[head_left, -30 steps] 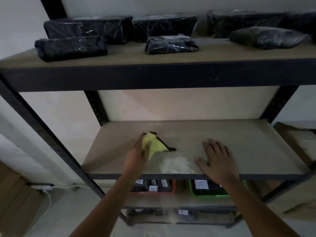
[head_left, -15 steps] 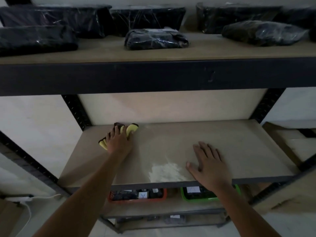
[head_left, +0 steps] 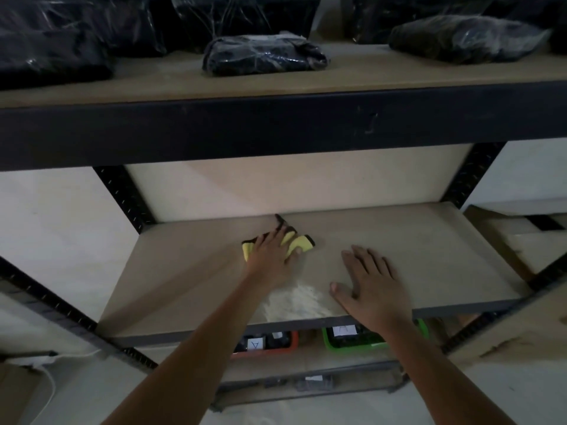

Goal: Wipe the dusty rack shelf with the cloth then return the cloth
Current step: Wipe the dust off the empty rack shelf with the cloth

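The middle rack shelf [head_left: 429, 259] is a bare tan board with a pile of pale dust [head_left: 294, 302] near its front edge. My left hand [head_left: 271, 256] presses a yellow cloth with dark trim [head_left: 299, 243] flat onto the board, near the middle towards the back. The cloth shows past my fingers on both sides; its middle is hidden under my palm. My right hand [head_left: 371, 283] lies flat with fingers spread on the shelf, just right of the dust pile, holding nothing.
The upper shelf [head_left: 276, 78] carries several black plastic-wrapped packages [head_left: 264, 56]. Its dark front beam [head_left: 276, 127] hangs over the work area. Below are an orange bin [head_left: 267, 345] and a green bin [head_left: 352, 340]. Cardboard boxes [head_left: 521, 234] stand at the right.
My left hand has slid the cloth from the shelf's back left corner rightwards to the middle. My right hand has stayed flat by the dust pile. The camera has tilted a little.
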